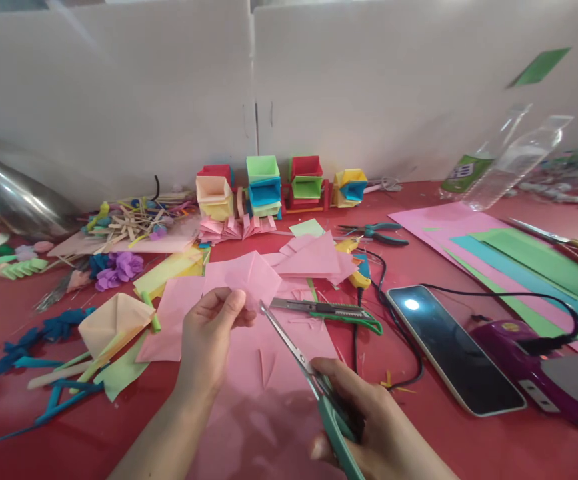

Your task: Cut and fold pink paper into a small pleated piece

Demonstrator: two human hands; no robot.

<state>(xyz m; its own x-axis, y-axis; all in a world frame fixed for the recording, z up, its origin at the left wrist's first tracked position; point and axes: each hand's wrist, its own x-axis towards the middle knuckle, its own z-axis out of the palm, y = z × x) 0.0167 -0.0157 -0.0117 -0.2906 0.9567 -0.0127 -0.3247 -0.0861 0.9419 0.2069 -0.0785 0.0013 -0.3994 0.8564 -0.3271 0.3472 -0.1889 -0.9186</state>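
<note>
left grip pinches pink paper (presumably to steady it) beside scissors clasped in the right grip.

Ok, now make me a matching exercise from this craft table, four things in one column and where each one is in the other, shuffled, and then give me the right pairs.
Things:
1. Green-handled scissors
2. Folded pink paper
3. Smartphone
4. Pliers

Places:
A. Lying to the right of the utility knife, screen side up
B. Near the row of paper boxes
C. In the right hand
D. Pinched in the left hand

Right pairs: 1-C, 2-D, 3-A, 4-B
</note>
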